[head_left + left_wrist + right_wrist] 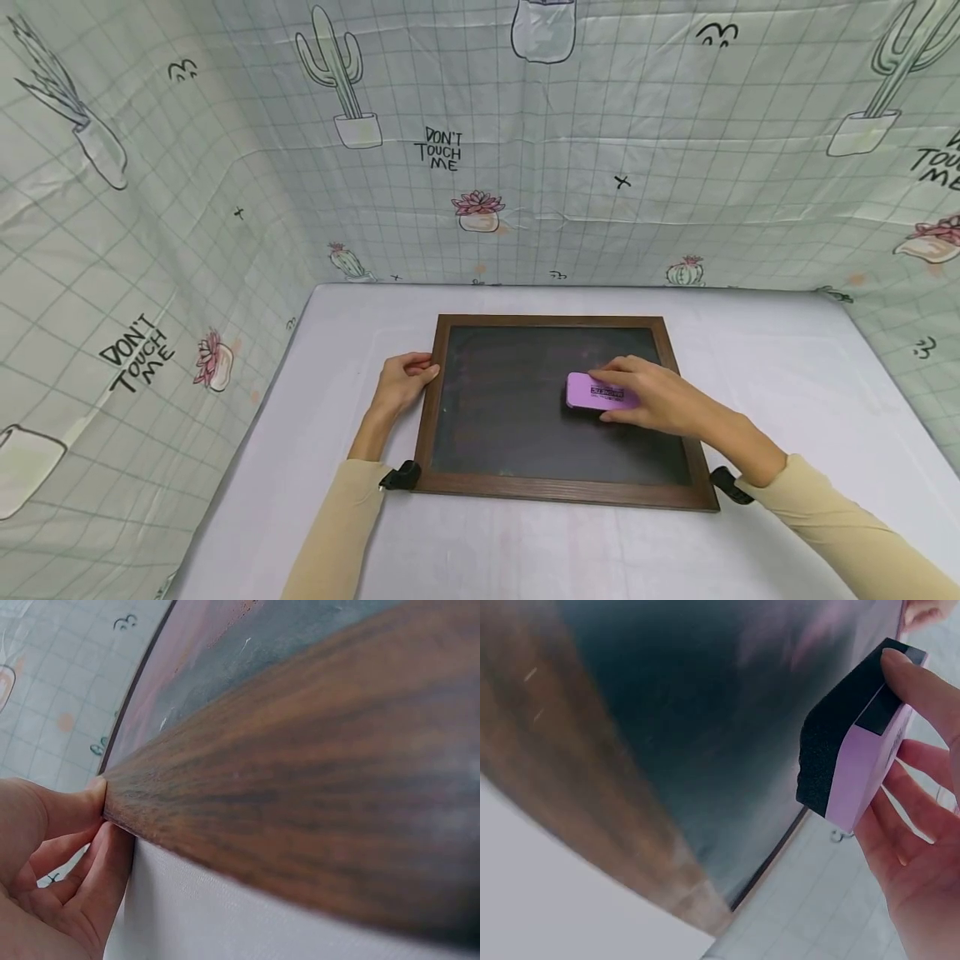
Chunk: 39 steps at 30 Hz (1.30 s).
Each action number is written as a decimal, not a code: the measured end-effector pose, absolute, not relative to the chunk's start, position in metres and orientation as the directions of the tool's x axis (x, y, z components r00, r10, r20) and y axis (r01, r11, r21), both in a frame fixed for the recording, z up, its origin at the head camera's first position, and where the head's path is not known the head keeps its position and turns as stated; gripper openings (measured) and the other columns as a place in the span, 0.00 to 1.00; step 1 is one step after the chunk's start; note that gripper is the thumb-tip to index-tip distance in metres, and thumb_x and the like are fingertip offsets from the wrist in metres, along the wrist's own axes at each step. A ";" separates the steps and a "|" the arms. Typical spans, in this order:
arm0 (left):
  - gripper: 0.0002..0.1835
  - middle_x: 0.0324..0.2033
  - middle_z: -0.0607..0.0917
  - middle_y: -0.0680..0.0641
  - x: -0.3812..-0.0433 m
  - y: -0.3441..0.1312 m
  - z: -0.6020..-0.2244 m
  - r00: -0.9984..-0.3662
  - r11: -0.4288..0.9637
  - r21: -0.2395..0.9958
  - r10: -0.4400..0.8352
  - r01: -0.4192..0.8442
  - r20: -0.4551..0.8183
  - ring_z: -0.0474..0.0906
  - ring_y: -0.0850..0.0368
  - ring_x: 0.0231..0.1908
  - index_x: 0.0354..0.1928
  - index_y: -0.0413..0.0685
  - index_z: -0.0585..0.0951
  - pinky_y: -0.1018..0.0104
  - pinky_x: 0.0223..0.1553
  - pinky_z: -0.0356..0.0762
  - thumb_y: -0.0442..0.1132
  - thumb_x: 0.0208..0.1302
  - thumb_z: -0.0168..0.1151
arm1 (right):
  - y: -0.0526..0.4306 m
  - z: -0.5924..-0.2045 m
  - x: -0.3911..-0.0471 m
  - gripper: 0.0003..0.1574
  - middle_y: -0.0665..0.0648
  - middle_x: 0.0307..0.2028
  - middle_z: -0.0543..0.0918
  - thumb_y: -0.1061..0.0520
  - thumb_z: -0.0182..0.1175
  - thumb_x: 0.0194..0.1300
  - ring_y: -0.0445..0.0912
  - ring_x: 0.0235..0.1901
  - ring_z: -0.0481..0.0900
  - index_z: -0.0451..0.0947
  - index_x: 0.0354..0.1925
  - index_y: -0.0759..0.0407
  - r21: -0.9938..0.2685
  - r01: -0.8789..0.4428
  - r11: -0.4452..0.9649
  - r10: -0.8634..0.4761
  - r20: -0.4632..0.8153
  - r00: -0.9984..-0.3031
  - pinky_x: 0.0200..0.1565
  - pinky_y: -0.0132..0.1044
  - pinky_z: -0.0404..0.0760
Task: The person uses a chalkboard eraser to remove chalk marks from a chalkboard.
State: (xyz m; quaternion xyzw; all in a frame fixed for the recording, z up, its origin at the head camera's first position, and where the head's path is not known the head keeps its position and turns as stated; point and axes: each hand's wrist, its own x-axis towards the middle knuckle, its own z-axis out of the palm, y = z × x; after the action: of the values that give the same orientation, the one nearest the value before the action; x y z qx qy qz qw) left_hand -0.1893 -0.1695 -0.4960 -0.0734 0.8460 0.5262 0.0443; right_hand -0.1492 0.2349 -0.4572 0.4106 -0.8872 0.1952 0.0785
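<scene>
A chalkboard [510, 417] with a brown wooden frame lies on the white table. At its left edge, my left hand [402, 383] pinches the frame [247, 787], thumb on the rim and fingers against the side and underneath. My right hand [652, 394] grips a purple board eraser [581, 392] over the right half of the dark surface. Seen from the right wrist, the eraser [859, 765] has a black felt underside, tilted partly into view; the thumb is on one long side and the fingers on the other. Faint pinkish smears show on the board [690, 735].
White table surface [495, 550] surrounds the board on every side. Behind and to the left hangs a grid-patterned cloth [562, 150] printed with cacti and lettering. Black wrist straps [401, 475] sit near the board's lower corners.
</scene>
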 end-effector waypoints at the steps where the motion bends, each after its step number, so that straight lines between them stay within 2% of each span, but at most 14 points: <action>1: 0.18 0.49 0.86 0.33 -0.189 -0.169 -0.496 -0.986 0.432 0.886 -0.077 -0.168 -0.150 0.82 0.45 0.46 0.57 0.29 0.82 0.72 0.42 0.75 0.32 0.69 0.67 | 0.238 -0.457 -0.150 0.37 0.57 0.46 0.84 0.53 0.82 0.51 0.45 0.41 0.79 0.84 0.57 0.66 -0.282 -0.757 0.589 -0.693 0.306 -0.653 0.40 0.41 0.81; 5: 0.18 0.49 0.85 0.33 -0.190 -0.168 -0.496 -0.985 0.422 0.890 -0.079 -0.173 -0.154 0.82 0.46 0.45 0.57 0.29 0.82 0.76 0.39 0.72 0.31 0.68 0.67 | 0.249 -0.456 -0.150 0.38 0.56 0.46 0.84 0.53 0.82 0.50 0.44 0.41 0.78 0.83 0.57 0.67 -0.286 -0.740 0.609 -0.670 0.315 -0.673 0.38 0.39 0.81; 10: 0.18 0.48 0.85 0.33 -0.190 -0.168 -0.495 -0.986 0.419 0.892 -0.079 -0.169 -0.150 0.81 0.47 0.44 0.57 0.29 0.82 0.77 0.38 0.71 0.31 0.68 0.68 | 0.265 -0.453 -0.150 0.38 0.55 0.47 0.83 0.53 0.82 0.51 0.44 0.42 0.78 0.83 0.57 0.67 -0.296 -0.704 0.645 -0.637 0.300 -0.710 0.39 0.42 0.80; 24: 0.18 0.48 0.86 0.34 -0.189 -0.168 -0.496 -0.984 0.427 0.887 -0.080 -0.175 -0.156 0.82 0.48 0.44 0.57 0.29 0.82 0.71 0.41 0.75 0.32 0.69 0.67 | 0.309 -0.453 -0.150 0.39 0.59 0.46 0.84 0.55 0.83 0.48 0.47 0.40 0.78 0.83 0.57 0.67 -0.304 -0.601 0.739 -0.517 0.316 -0.796 0.38 0.46 0.79; 39: 0.18 0.49 0.85 0.35 -0.189 -0.170 -0.496 -0.983 0.430 0.885 -0.082 -0.181 -0.162 0.81 0.46 0.45 0.57 0.30 0.82 0.69 0.43 0.76 0.33 0.69 0.67 | 0.354 -0.462 -0.155 0.42 0.60 0.42 0.85 0.61 0.85 0.38 0.46 0.35 0.75 0.83 0.54 0.70 -0.273 -0.587 0.762 -0.452 0.424 -0.785 0.37 0.27 0.68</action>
State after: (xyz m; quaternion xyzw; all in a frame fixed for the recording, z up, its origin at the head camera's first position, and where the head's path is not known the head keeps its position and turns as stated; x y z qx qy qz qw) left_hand -0.1894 -0.1704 -0.4957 -0.0779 0.8442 0.5283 0.0470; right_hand -0.1549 0.3536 -0.4624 0.2813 -0.9234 0.1992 0.1691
